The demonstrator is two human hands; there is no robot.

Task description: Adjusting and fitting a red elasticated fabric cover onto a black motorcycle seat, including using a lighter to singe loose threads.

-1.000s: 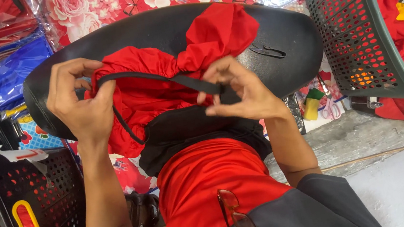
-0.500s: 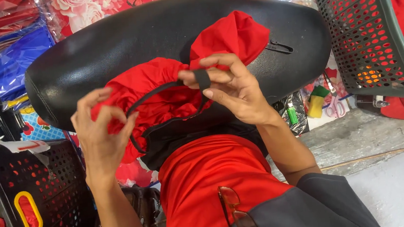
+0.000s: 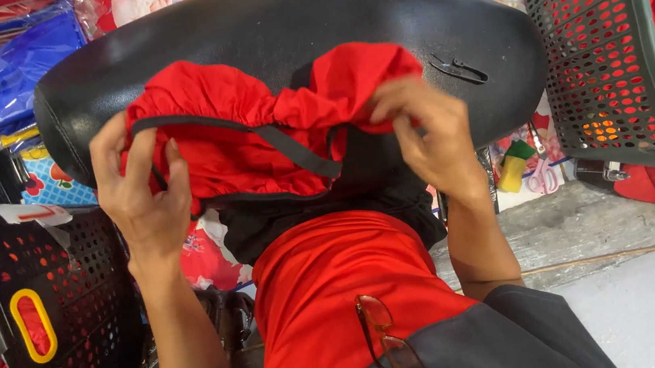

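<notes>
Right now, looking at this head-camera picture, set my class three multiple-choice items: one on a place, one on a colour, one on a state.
1. Where does the grey basket stand?
A. right of the black seat
B. on it
C. left of it

2. What colour is the cloth in both hands?
A. blue
B. red with a black strap
C. green

3. What is the left hand doing?
A. resting flat, empty
B. holding scissors
C. gripping the cloth's edge

Key: 1 A, it stands at the picture's right edge; 2 B, red fabric, dark band; 3 C, fingers curl over fabric, as does the right hand.

A black padded seat (image 3: 246,30) carries bunched red fabric (image 3: 257,126) with a black strap (image 3: 292,151), seemingly elastic.
</notes>
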